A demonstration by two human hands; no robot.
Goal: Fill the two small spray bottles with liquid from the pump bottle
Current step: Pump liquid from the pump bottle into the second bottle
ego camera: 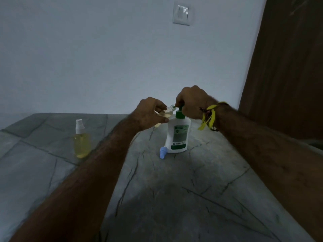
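A white pump bottle (pixel 178 135) with a green pump head and green label stands upright on the grey stone counter (pixel 174 189). My right hand (pixel 192 102) is curled over the pump head from above. My left hand (pixel 150 112) holds a small clear spray bottle (pixel 167 114), uncapped and tilted, its open neck right at the pump's spout; yellowish liquid shows inside. A second small spray bottle (pixel 81 137) with a white sprayer stands upright to the left, holding yellow liquid. A light blue spray cap (pixel 162 152) lies at the pump bottle's foot.
A white wall with a light switch (pixel 181 13) rises behind the counter. A brown wooden door or panel (pixel 288 67) stands at the right. A yellow thread band (pixel 209 116) is tied round my right wrist.
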